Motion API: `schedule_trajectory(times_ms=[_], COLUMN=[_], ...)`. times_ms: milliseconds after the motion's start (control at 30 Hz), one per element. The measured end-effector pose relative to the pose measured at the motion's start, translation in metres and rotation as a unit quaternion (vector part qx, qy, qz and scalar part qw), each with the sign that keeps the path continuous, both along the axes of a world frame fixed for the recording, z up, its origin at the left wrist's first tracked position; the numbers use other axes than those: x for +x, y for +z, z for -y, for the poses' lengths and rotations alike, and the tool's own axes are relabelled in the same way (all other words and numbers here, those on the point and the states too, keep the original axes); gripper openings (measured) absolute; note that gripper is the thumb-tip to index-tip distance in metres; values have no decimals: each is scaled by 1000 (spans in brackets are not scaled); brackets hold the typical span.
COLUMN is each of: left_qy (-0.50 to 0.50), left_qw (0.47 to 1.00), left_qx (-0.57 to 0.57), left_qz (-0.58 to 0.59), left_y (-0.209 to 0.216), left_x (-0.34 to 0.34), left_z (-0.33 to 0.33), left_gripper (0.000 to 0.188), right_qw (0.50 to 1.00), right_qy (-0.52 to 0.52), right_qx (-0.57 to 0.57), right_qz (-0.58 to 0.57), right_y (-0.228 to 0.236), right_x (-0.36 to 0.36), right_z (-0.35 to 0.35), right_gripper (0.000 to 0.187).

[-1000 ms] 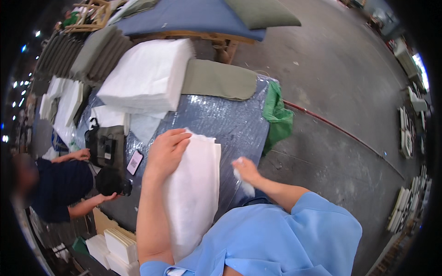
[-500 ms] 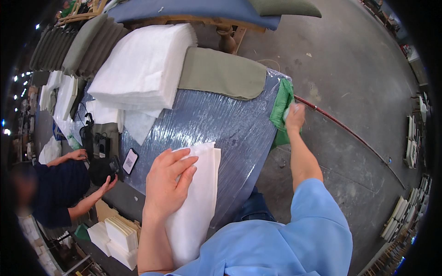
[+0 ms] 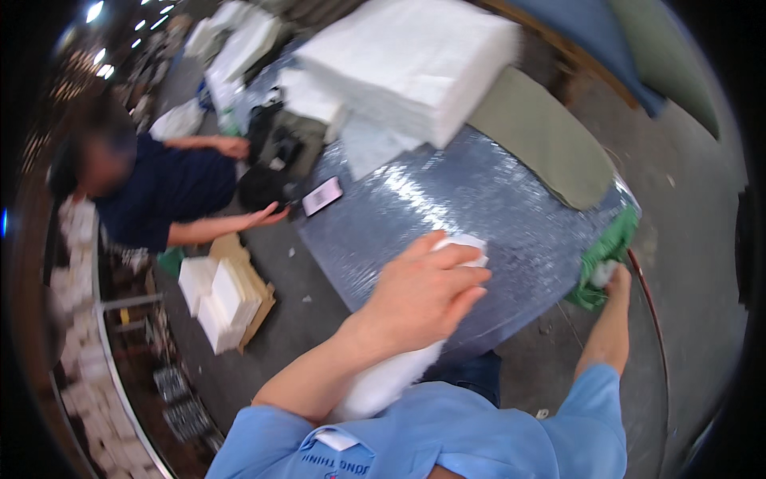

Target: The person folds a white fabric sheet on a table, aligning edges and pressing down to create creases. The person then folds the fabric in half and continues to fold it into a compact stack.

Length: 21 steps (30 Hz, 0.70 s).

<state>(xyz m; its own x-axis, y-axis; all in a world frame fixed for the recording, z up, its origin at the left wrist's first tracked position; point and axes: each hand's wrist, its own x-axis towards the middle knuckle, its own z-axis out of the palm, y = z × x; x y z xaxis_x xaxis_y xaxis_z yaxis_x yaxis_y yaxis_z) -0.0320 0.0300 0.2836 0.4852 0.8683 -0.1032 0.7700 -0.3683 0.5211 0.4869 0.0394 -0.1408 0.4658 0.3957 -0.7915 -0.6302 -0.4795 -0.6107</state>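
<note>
My left hand (image 3: 427,299) curls its fingers over the top end of a white wadding-covered pad (image 3: 391,379), which lies along my forearm against my body. Much of that pad is hidden by my hand and arm. Out to the right, my right hand (image 3: 617,281) is closed at a crumpled green plastic bag (image 3: 600,259) by the table corner. A white wad (image 3: 604,275) shows at its fingers, blurred and partly hidden. An olive-grey cushion cover (image 3: 546,136) with one rounded end lies on the plastic-wrapped table (image 3: 511,263).
A thick stack of white wadding sheets (image 3: 415,60) stands at the far side. A phone (image 3: 322,196) lies near the left edge, beside a person in dark clothes (image 3: 179,188). White foam blocks (image 3: 219,299) sit on the floor; a red hose (image 3: 650,303) runs at right.
The view has swung left, so the table and both hands appear farther right. My left hand still covers the pad's end, and my right hand is still at the green bag.
</note>
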Motion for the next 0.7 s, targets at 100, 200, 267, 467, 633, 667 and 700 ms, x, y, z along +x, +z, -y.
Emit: schedule_trajectory(times_ms=[100,200,267,467,633,667,700], left_qy=[-23,4,3,10,5,-1,-5], left_qw=[999,1000,1000,1000,1000,1000,1000], left_qx=[-11,-2,1,10,-4,-4,-5], left_qz=[-31,-16,6,-27,12,12,12], left_y=[-6,-1,-5,-9,-9,-10,-11], left_x=[20,11,2,22,10,9,8], left_z=[-11,4,2,6,0,0,0], left_gripper=[23,23,23,23,24,24,23], right_qw=[982,996,968,979,990,985,973], right_qy=[-167,-1,218,-44,90,151,212], right_qx=[88,-26,-81,-37,-64,-74,-83], right_qz=[0,80,94,-194,-90,-29,32], right_y=[-17,-16,-14,32,50,54,57], right_x=[-12,-28,-31,-64,-21,-20,-20], right_z=[-2,-9,17,31,49,50,48], right_gripper=[42,57,59,53,50,51,52])
